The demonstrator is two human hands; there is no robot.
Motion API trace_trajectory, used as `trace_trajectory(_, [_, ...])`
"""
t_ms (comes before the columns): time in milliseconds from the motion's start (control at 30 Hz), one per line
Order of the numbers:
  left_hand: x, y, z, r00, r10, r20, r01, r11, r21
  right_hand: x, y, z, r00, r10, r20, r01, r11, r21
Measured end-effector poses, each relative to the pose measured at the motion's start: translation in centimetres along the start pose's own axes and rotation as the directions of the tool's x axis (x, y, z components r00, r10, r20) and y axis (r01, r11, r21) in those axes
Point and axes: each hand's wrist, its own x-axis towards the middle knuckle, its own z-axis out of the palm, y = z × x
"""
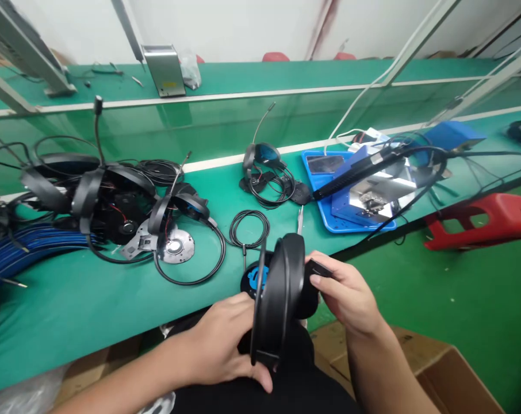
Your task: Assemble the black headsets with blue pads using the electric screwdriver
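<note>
A black headset [282, 287] is held over my lap at the bench's front edge, its headband seen almost edge-on. My left hand [226, 339] is closed around the lower left part of the headset, the thumb below the band and the fingertips hidden behind it. On the right side, my right hand [344, 290] pinches a small black end piece of the headset between thumb and fingers. Behind the band shows an ear cup with a blue part [257, 278] inside. A coiled black cable [249, 229] lies on the bench just beyond, its end running toward that cup.
Several partly assembled headsets [114, 195] and a bundle of blue headbands [40, 244] crowd the left. Another headset [267, 169] lies mid-bench. A blue tray [329, 221] at right carries a blue-and-silver device and a black-handled tool. A red stool [485, 221] and cardboard box [437, 368] stand lower right.
</note>
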Motion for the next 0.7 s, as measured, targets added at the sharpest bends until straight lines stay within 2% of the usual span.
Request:
trace_trajectory(67, [0.2, -0.5, -1.1, 0.991, -0.063, 0.119, 0.084, 0.98, -0.178, 0.3, 0.3, 1.0, 0.999, -0.043, -0.029, 0.044, 0.999, 0.004])
trace_trajectory(133, [0.3, -1.4, -2.3, 0.969, -0.091, 0.229, 0.173, 0.914, -0.367, 0.8, 0.6, 2.1, 0.998, -0.036, -0.056, 0.037, 0.999, 0.025])
trace_trajectory(167, [0.5, -1.9, -2.9, 0.964, -0.106, 0.243, 0.206, 0.878, -0.432, 0.9, 0.8, 2.5, 0.998, -0.014, -0.068, 0.016, 1.0, 0.025])
trace_trajectory(200, [0.8, -2.3, -3.4, 0.97, -0.142, 0.196, 0.219, 0.862, -0.457, 1.1, 1.1, 3.0, 0.996, 0.008, -0.087, -0.007, 1.0, 0.012])
trace_trajectory(233, [1.2, -2.7, -3.8, 0.974, -0.204, 0.103, 0.228, 0.874, -0.429, 1.3, 1.4, 3.3, 0.993, 0.028, -0.111, -0.03, 0.999, -0.017])
trace_trajectory(300, [2.4, -3.3, -4.1, 0.938, -0.314, -0.15, 0.274, 0.932, -0.236, 1.6, 2.2, 3.9, 0.986, 0.049, -0.161, -0.065, 0.994, -0.094])
trace_trajectory(333, [3.2, -3.5, -4.1, 0.917, -0.322, -0.237, 0.301, 0.946, -0.119, 1.8, 2.6, 4.1, 0.982, 0.049, -0.185, -0.073, 0.989, -0.125])
trace_trajectory(367, [4.0, -3.6, -3.8, 0.91, -0.306, -0.28, 0.312, 0.95, -0.023, 1.9, 3.0, 4.3, 0.979, 0.043, -0.201, -0.073, 0.987, -0.145])
trace_trajectory(400, [4.9, -3.8, -3.5, 0.919, -0.285, -0.274, 0.305, 0.952, 0.035, 2.1, 3.3, 4.6, 0.977, 0.031, -0.212, -0.065, 0.986, -0.156])
trace_trajectory(467, [6.5, -4.3, -2.6, 0.945, -0.257, -0.205, 0.272, 0.961, 0.05, 2.4, 3.6, 5.1, 0.972, 0.002, -0.235, -0.04, 0.986, -0.16])
trace_trajectory(600, [8.4, -6.2, -1.0, 0.956, -0.293, -0.036, 0.288, 0.952, -0.099, 2.8, 3.3, 5.9, 0.948, -0.058, -0.313, -0.012, 0.977, -0.215])
trace_trajectory(700, [8.4, -7.8, -0.6, 0.949, -0.316, -0.003, 0.31, 0.931, -0.191, 2.6, 2.9, 5.5, 0.958, -0.056, -0.28, -0.02, 0.965, -0.262])
